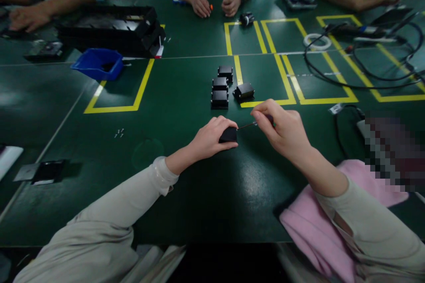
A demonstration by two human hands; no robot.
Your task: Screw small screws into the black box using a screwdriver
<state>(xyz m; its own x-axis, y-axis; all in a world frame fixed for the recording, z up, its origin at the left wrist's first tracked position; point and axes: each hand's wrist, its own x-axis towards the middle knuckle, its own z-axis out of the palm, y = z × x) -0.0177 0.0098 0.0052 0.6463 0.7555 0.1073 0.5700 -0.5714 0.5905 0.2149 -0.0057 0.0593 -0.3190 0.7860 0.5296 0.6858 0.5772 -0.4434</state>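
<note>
My left hand [215, 137] is closed around a small black box [228, 135] and steadies it on the green table [199, 199]. In my right hand [280, 126] is a screwdriver [247, 125], held nearly level, its thin shaft pointing left. The tip meets the right end of the box; whether a screw sits there is too small to tell. Just beyond my hands stand several similar black boxes [219, 98] in a short column, with another black box [245, 91] set askew to their right. A few tiny screws [119, 132] lie loose on the left.
A blue bin [99, 64] and stacked black trays [109, 31] stand at the back left. Black cables [332, 79] loop across the right. A pink cloth [308, 216] lies under my right forearm. Across the table, a co-worker's hands [215, 6] rest near a small black object [246, 19].
</note>
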